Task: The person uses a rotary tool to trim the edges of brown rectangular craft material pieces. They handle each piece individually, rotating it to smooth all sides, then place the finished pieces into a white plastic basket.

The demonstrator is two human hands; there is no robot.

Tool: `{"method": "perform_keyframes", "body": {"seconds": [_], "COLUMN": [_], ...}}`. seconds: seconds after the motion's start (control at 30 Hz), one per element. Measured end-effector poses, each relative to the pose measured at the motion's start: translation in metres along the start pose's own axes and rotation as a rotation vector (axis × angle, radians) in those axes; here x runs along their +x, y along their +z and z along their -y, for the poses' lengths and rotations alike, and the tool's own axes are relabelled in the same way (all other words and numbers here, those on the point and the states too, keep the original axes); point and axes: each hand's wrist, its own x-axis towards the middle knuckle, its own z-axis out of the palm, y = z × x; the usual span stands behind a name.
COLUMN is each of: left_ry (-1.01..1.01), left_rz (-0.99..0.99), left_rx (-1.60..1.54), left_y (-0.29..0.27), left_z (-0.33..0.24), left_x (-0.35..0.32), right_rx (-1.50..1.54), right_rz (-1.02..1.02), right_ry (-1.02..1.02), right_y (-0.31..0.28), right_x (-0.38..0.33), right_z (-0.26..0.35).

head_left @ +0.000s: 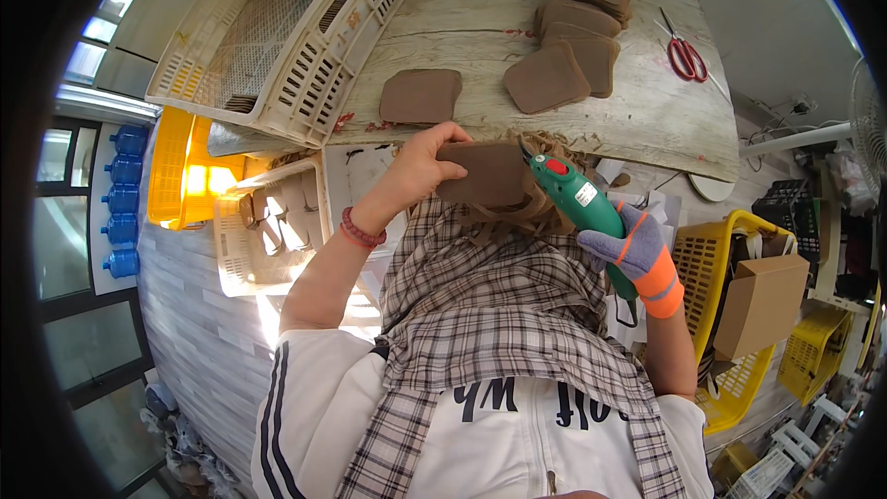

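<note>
My left hand (427, 164) is bare and pinches the left end of a flat brown piece with rounded corners (485, 176), held above my lap. A purple and orange work glove covers my right hand (633, 245), which is wrapped round a green electric cutter (591, 208) with a red button. The cutter's dark tip is at the right edge of the brown piece; whether it touches cannot be told. Thin brown trimmings (517, 217) hang in a tangle beneath the piece, over my checked apron (490, 286).
Brown piece stacks (420, 97) lie on the worn wooden table (471, 46), with red-handled scissors (686, 59) at its right. A white plastic crate (319, 65) rests at the table's left. Yellow baskets stand left and right, the right basket (698, 268) beside a cardboard box (762, 305).
</note>
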Motion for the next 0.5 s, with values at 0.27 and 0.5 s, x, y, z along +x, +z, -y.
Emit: {"method": "perform_keyframes", "body": {"seconds": [0.27,0.5], "left_ry": [0.084,0.058], "left_rz": [-0.131,-0.104], "left_rx": [-0.403,-0.327], "left_y": [-0.011,-0.007], "left_z": [0.009,0.007], "left_x": [0.002,0.001], "right_rx": [0.105,-0.079], "right_rz": [0.047,0.063], "right_ry": [0.030,0.011], "right_y": [0.008,0.009], "right_x": [-0.002,-0.004], "right_z": [0.000,0.002]}}
